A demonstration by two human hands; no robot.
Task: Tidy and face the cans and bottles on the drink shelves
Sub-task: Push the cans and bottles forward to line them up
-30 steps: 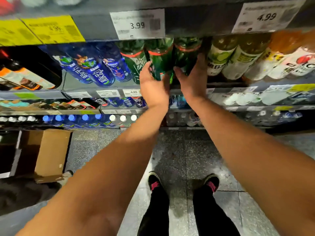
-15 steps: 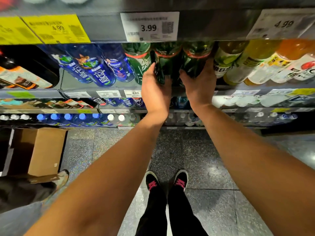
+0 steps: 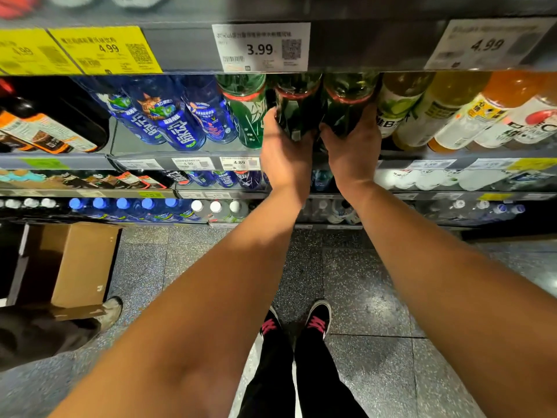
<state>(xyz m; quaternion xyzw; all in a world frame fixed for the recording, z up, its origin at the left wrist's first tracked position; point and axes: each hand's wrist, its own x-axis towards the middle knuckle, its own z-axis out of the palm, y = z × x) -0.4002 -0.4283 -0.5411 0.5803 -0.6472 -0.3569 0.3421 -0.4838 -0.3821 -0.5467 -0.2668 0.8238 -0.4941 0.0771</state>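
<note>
a shop: price tags (image 3: 260, 47) along stocked drink shelves (image 3: 187, 153).

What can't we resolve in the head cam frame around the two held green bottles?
Head view only:
- Caps and necks of the two dark green plastic bottles: hidden behind the grey metal shelf edge above.
- Their front labels: covered by the left hand and right hand, so facing is unknown.
- Fingertips: wrapped behind the bottles.
- Small print on the white 3.99 price tag: too small.
- Top shelf goods: blurred, cut off by the frame.

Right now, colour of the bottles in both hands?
Dark green with a red band, both the left-hand bottle and the right-hand bottle; head view.
</note>
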